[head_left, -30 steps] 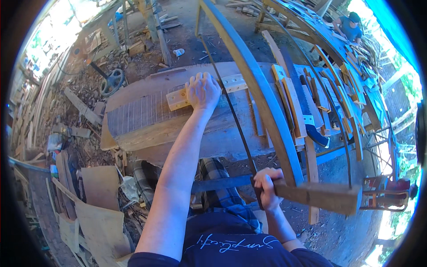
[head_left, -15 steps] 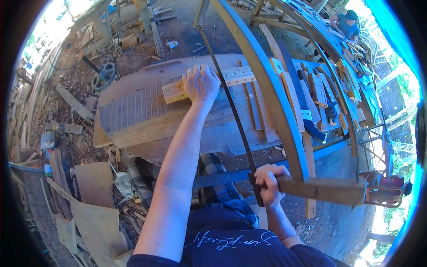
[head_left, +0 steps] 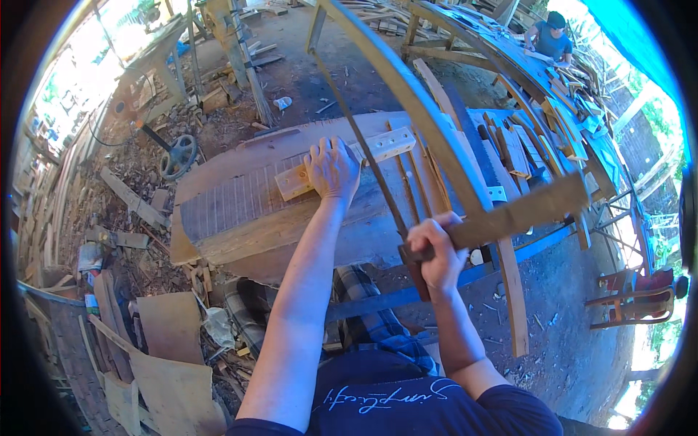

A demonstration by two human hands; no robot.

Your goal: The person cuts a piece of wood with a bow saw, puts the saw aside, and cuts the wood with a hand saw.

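Note:
My left hand [head_left: 333,171] is closed over a pale wooden strip [head_left: 396,142] with a row of round holes, pressing it on the plank-topped bench [head_left: 291,231]. Below the strip's left end lies a dark panel [head_left: 225,203] marked with parallel lines. My right hand [head_left: 436,256] grips the near end of a large wooden frame saw [head_left: 429,112]. Its thin blade [head_left: 367,154] runs away from me and crosses the strip just right of my left hand. Whether the teeth have entered the wood, I cannot tell.
A handsaw [head_left: 476,149] lies among wood offcuts [head_left: 516,152] on the bench's right. Red chairs [head_left: 636,294] stand far right. Another person [head_left: 552,42] works at the far right table. A handwheel [head_left: 179,158] and scrap boards [head_left: 171,327] are on the left.
My right hand and the frame saw have shifted forward and slightly left, with the saw's near end swinging upward. My left hand stays on the strip. The whole view has shifted a little.

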